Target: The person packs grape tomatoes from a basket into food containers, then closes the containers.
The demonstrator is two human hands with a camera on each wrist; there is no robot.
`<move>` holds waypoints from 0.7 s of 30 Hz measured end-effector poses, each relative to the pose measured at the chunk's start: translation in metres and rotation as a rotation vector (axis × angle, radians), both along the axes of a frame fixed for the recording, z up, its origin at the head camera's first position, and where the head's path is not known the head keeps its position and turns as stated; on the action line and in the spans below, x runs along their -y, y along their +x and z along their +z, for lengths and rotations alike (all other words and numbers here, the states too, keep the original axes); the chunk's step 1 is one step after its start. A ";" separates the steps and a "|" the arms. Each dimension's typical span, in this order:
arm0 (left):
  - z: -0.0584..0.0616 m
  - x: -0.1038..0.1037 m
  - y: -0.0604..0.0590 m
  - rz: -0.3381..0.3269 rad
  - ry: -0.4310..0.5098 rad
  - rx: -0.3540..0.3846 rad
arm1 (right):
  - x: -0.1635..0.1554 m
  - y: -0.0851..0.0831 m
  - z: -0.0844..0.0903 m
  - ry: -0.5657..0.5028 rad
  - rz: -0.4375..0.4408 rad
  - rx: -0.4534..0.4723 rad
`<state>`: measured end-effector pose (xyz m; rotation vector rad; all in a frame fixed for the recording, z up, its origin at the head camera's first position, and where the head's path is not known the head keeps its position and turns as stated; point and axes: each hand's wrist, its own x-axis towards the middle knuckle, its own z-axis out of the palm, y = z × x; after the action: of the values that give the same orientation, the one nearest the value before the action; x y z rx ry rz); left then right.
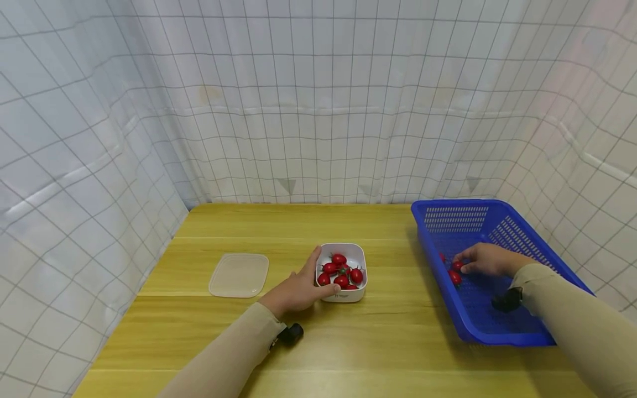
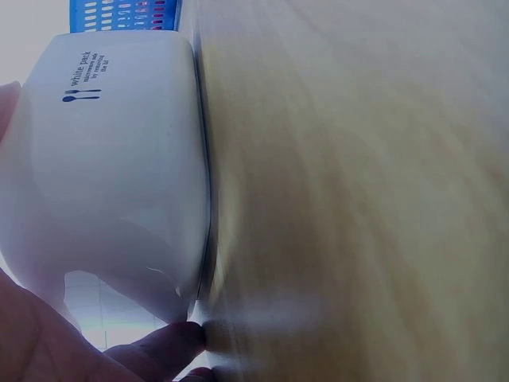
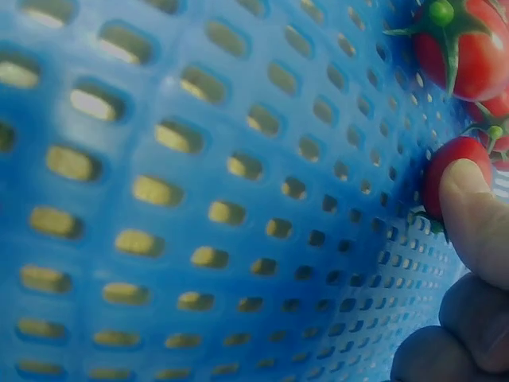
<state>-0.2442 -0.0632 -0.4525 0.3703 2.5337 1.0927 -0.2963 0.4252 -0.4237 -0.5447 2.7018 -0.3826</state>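
Observation:
A square white food container [image 1: 343,297] stands on the table with several cherry tomatoes [image 1: 340,281] inside. My left hand [image 1: 298,288] grips it at its near left corner, the thumb along the front and the fingers on the left side. Printed lettering shows on the container wall [image 2: 127,151] in the left wrist view. Down inside the blue basket [image 1: 445,293], my right hand [image 1: 490,260] pinches a cherry tomato [image 3: 441,171]; the thumb lies on it. Other cherry tomatoes with green stems, one of them [image 3: 465,56] large in the right wrist view, lie close by.
A flat translucent lid [image 1: 239,275] lies on the wooden table [image 1: 398,342], left of the container. The basket's high perforated walls surround my right hand. White gridded curtains [image 1: 328,110] hang behind the table and on both sides.

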 end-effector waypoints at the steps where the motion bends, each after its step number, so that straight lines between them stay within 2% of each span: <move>1: 0.000 0.000 0.000 0.000 0.003 0.001 | 0.000 0.000 0.000 0.000 0.006 0.000; 7: -0.003 0.000 0.000 0.007 0.010 0.007 | 0.001 -0.001 0.000 -0.015 0.005 0.033; 11: -0.002 0.001 0.001 0.006 0.010 0.007 | 0.003 0.000 0.006 -0.002 0.000 0.046; 15: 0.000 0.000 0.002 0.005 0.009 0.009 | 0.001 0.001 0.016 0.021 0.020 -0.010; 21: -0.001 0.001 0.001 0.002 0.015 0.001 | -0.002 0.002 0.045 -0.019 -0.014 -0.115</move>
<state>-0.2434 -0.0643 -0.4539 0.3714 2.5266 1.1127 -0.2942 0.4274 -0.3783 -0.5704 2.8162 -0.3918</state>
